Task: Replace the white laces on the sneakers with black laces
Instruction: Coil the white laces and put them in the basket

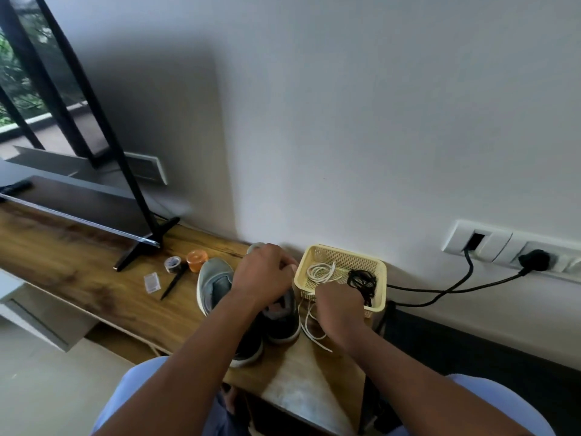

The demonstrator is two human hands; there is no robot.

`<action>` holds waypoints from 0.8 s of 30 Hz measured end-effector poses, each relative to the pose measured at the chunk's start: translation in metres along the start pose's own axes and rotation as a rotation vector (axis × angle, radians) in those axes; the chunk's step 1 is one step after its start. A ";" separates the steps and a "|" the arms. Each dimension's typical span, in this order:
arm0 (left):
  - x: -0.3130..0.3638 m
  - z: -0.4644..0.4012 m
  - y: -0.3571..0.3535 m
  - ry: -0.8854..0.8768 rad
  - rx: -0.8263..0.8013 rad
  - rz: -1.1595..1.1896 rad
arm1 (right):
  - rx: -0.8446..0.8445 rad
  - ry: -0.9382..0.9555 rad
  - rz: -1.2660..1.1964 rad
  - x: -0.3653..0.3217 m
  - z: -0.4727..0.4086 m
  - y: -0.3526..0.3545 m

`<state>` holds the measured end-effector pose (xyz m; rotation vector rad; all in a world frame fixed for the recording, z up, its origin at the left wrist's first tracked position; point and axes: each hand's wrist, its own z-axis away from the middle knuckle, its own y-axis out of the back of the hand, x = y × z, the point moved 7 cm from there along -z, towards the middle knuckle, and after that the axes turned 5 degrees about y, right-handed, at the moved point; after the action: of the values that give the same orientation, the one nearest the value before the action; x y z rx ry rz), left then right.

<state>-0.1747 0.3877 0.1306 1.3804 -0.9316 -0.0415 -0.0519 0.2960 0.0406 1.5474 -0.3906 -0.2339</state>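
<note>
The left hand (267,275) grips one of two grey sneakers (217,287) on the wooden shelf (78,272); the right hand (339,313) pinches a loose white lace (309,328) — beside one yellow basket (380,275) holding one white lace coil (320,272) and one black lace bundle (361,283).

We reach both bare forearms forward side by side. Our left hand (262,275) lies knuckles up, fingers curled downward. Our right hand (338,305), lower and nearer us, is bent at the wrist with fingers curled under, tips hidden.
</note>
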 end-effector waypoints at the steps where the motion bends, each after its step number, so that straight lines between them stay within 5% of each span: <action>1: -0.001 0.000 0.002 0.003 0.000 0.001 | -0.009 0.006 0.009 -0.002 -0.001 -0.001; 11: -0.014 -0.003 0.001 0.033 -0.120 0.087 | -0.044 0.055 -0.069 -0.017 -0.013 0.029; 14: -0.017 -0.005 -0.007 0.122 -0.187 0.354 | -0.075 0.040 -0.416 -0.005 -0.022 0.061; 19: -0.011 -0.007 -0.010 0.222 -0.256 0.869 | -0.015 -0.083 -1.478 0.008 -0.030 0.089; 24: -0.027 -0.016 0.010 0.188 -0.104 0.792 | -0.035 -0.091 -1.805 0.001 -0.048 0.099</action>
<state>-0.1874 0.4176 0.1258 0.8276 -1.2352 0.6193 -0.0419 0.3418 0.1398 1.4267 1.0607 -1.6528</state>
